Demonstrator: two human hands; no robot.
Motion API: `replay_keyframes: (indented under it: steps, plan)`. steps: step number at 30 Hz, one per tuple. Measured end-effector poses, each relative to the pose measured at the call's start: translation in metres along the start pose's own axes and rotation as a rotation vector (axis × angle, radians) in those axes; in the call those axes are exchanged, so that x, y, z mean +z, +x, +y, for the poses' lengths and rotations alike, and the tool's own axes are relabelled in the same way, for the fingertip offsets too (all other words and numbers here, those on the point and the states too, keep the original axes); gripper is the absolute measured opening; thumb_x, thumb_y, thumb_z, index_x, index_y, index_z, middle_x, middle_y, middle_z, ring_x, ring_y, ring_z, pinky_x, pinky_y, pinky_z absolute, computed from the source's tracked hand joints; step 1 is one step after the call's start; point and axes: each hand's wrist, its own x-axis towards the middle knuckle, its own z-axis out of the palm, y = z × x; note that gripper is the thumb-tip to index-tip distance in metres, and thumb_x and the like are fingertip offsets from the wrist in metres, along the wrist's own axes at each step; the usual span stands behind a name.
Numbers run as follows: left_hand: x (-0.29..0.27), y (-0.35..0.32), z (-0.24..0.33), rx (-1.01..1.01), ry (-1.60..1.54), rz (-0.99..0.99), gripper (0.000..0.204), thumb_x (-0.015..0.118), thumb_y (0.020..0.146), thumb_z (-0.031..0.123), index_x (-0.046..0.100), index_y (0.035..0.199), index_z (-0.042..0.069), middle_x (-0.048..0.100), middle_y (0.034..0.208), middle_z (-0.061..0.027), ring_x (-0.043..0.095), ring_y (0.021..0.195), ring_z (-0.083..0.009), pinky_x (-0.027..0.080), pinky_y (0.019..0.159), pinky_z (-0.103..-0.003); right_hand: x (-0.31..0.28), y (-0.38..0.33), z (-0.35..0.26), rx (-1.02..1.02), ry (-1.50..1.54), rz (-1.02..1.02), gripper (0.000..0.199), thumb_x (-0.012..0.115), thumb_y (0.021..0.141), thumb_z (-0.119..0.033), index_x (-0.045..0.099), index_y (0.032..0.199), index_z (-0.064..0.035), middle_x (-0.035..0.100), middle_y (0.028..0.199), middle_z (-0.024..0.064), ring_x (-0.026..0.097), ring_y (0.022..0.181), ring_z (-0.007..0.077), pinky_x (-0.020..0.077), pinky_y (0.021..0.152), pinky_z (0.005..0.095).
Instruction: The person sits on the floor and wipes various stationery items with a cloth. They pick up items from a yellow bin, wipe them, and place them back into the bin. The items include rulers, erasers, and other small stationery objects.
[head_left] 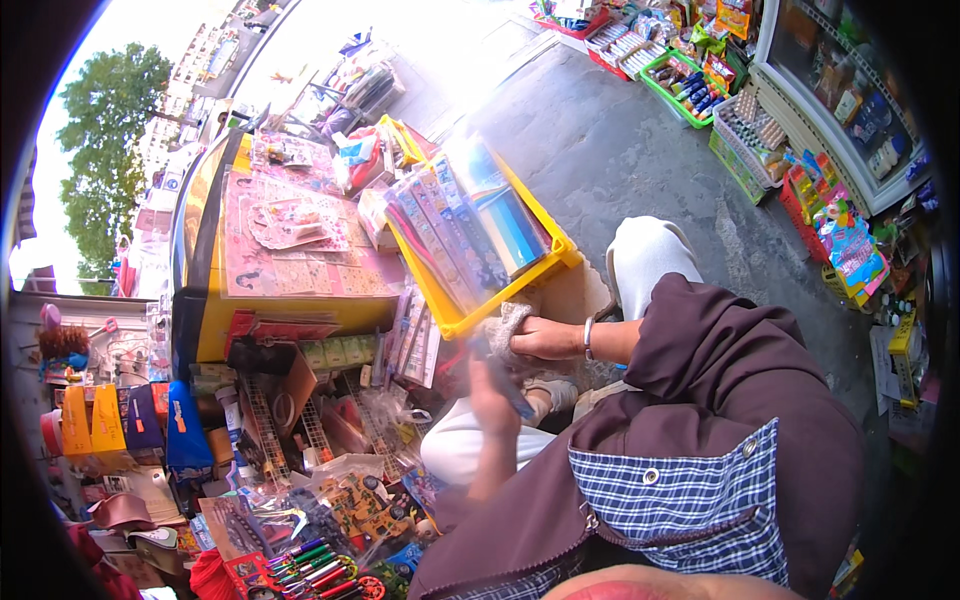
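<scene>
The right hand (548, 340) grips pale cloth (515, 323); the left hand (490, 402) holds a dark object (513, 388), too blurred to identify; a knock could spill packets (450, 225) from the yellow basket (520, 287).

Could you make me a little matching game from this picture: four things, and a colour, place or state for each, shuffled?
Things:
1. Crate
2. Bracelet
3. Cloth
4. Tree

Descriptions:
A. Pale grey, in the right hand
B. Green, toward the picture's upper left
C. Yellow, holding plastic-wrapped packs
D. Silvery and ring-shaped

Right pairs: 1-C, 2-D, 3-A, 4-B.
</scene>
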Motion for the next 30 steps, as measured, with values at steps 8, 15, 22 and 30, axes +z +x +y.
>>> replay_keyframes:
  steps: [8, 15, 22, 30]
  plan:
    - [-0.001, -0.001, -0.023, 0.178, 0.004, -0.196, 0.051, 0.033, 0.099, 0.018, 0.016, 0.147, 0.014, 0.03, 0.145, -0.0139, 0.037, 0.128, -0.0284, 0.035, 0.103, -0.04, 0.001, -0.008, 0.007, 0.331, 0.129, -0.114, 0.027, 0.048, 0.086, -0.021, 0.06, 0.096, -0.0001, 0.055, 0.075, 0.0026, 0.048, 0.063, 0.0096, 0.0412, 0.057, 0.0269]
    - [0.001, -0.004, -0.018, 0.129, 0.143, -0.177, 0.052, 0.034, 0.1, 0.023, 0.015, 0.146, 0.008, 0.026, 0.146, -0.0124, 0.04, 0.125, -0.0264, 0.038, 0.101, -0.039, -0.01, -0.003, 0.014, -0.1, -0.114, 0.105, 0.028, 0.047, 0.086, -0.021, 0.056, 0.106, -0.0029, 0.058, 0.095, 0.0077, 0.055, 0.085, 0.0156, 0.0448, 0.076, 0.0293]
    - [-0.012, -0.016, -0.022, -0.392, 0.056, -0.237, 0.051, 0.032, 0.099, 0.043, 0.044, 0.123, -0.001, 0.058, 0.087, -0.0094, 0.056, 0.077, -0.0209, 0.046, 0.073, -0.032, -0.009, 0.003, 0.011, -0.347, -0.321, 0.201, 0.01, 0.059, 0.078, -0.017, 0.056, 0.084, -0.0099, 0.058, 0.074, 0.0044, 0.062, 0.065, 0.0218, 0.0458, 0.054, 0.033]
    - [0.003, -0.024, -0.022, -0.24, 0.008, -0.177, 0.045, 0.032, 0.099, 0.044, 0.048, 0.109, 0.004, 0.044, 0.077, -0.003, 0.044, 0.066, -0.0151, 0.039, 0.061, -0.03, 0.0, -0.016, -0.03, 0.079, 0.204, -0.074, 0.036, 0.035, 0.091, -0.02, 0.056, 0.11, 0.0003, 0.062, 0.095, 0.0125, 0.061, 0.086, 0.0199, 0.0484, 0.077, 0.0313]
